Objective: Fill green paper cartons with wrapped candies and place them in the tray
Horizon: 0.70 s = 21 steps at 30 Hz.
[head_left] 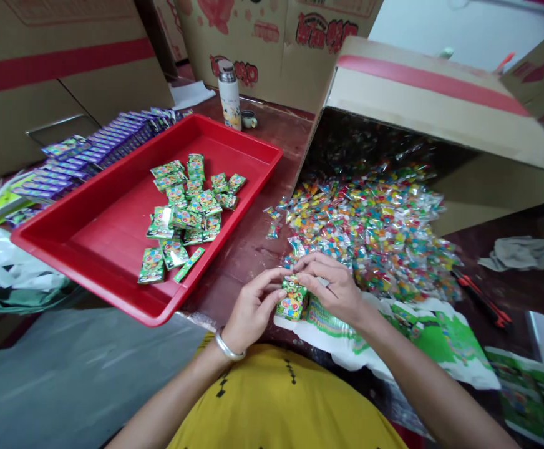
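A small green printed candy box (291, 304) stands at the table's front edge between my hands. My left hand (259, 302) has its fingers curled round the box's left side and top. From the right, my right hand (330, 284) pinches at the top edge of the same box, and its fingertips partly hide that end. Under and beside the box lies a stack of flat green and white cartons (337, 321). Just beyond my right hand spreads a heap of clear packets of colourful candy (370, 231), spilling out of a tipped cardboard carton (431, 93).
To the left, a red tray (108, 231) bears several green candy boxes (190, 212). Rows of purple boxes (108, 143) line its far side. A flask (229, 93) and a cup (248, 119) stand behind. On the right lie a red-and-black tool (482, 299) and a grey cloth (519, 252).
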Tool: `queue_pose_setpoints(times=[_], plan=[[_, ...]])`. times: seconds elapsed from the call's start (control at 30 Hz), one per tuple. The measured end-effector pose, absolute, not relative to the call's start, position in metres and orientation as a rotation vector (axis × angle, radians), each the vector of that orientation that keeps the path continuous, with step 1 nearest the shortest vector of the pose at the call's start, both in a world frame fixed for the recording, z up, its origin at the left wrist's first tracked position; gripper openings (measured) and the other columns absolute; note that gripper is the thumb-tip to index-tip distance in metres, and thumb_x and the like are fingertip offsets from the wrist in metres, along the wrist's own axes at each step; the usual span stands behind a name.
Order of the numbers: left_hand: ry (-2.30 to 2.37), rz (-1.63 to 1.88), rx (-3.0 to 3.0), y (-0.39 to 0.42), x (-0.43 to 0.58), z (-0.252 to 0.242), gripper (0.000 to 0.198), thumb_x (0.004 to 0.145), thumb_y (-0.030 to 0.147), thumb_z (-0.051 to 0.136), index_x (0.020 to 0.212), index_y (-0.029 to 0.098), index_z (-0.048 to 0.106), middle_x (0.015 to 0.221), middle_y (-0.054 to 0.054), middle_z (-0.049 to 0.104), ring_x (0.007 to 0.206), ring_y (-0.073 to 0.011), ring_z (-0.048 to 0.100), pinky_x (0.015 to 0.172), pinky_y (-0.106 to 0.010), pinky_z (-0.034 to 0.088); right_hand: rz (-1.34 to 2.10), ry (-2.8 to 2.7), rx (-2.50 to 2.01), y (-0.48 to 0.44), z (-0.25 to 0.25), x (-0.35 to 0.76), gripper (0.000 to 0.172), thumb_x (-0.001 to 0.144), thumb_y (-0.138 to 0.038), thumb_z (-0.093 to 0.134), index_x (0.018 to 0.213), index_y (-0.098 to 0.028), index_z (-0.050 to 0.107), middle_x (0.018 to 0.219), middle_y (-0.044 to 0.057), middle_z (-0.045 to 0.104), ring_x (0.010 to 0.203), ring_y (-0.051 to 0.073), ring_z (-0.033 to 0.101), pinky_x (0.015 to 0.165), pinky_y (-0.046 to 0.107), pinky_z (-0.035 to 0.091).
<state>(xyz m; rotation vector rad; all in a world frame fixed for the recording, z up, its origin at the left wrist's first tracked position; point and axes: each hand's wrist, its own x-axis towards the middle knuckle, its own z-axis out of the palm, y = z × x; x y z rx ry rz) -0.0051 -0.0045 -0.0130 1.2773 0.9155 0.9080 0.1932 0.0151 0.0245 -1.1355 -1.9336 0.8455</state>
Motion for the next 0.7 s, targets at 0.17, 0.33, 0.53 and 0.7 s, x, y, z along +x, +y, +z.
queue_pose_setpoints(times=[0.17,0.33,0.53,0.7], plan=[[1.023,0.963,1.186,-0.001,-0.016,-0.025,0.025,0.089,0.022,0.061,0.114,0.020,0.060,0.113,-0.005,0.065,0.102,-0.0169,0.064,0.090,-0.027,0.051,0.703,-2.210,-1.303,0.072,0.010,0.184,0.015,0.097,-0.028,0.051,0.099,-0.021,0.065,0.099,0.005,0.068,0.090,0.017,0.064,0.081,0.030,0.048],[1.181,1.040,0.936,0.008,-0.031,-0.035,0.028,0.075,0.026,0.076,0.085,0.017,0.052,0.079,0.003,0.056,0.072,-0.0108,0.058,0.060,-0.020,0.052,0.345,-2.524,-1.565,0.122,-0.024,0.150,0.019,0.085,-0.022,0.068,0.104,-0.018,0.062,0.108,0.012,0.069,0.106,0.027,0.059,0.085,0.034,0.047],[1.159,1.010,0.719,0.009,-0.042,-0.029,0.059,0.074,0.027,0.077,0.125,0.021,0.048,0.106,-0.004,0.062,0.077,-0.0140,0.066,0.068,-0.032,0.061,0.330,-2.353,-1.626,0.122,-0.021,0.150,0.013,0.095,-0.021,0.051,0.098,-0.018,0.063,0.098,0.011,0.072,0.095,0.024,0.065,0.082,0.035,0.049],[1.031,0.972,0.740,0.011,-0.034,-0.031,0.052,0.077,0.027,0.075,0.124,0.017,0.057,0.117,-0.007,0.063,0.089,-0.0164,0.064,0.083,-0.036,0.059,0.823,-1.750,-1.412,0.081,0.013,0.172,0.020,0.095,-0.037,0.054,0.100,-0.019,0.062,0.085,0.004,0.071,0.072,0.017,0.070,0.066,0.029,0.056]])
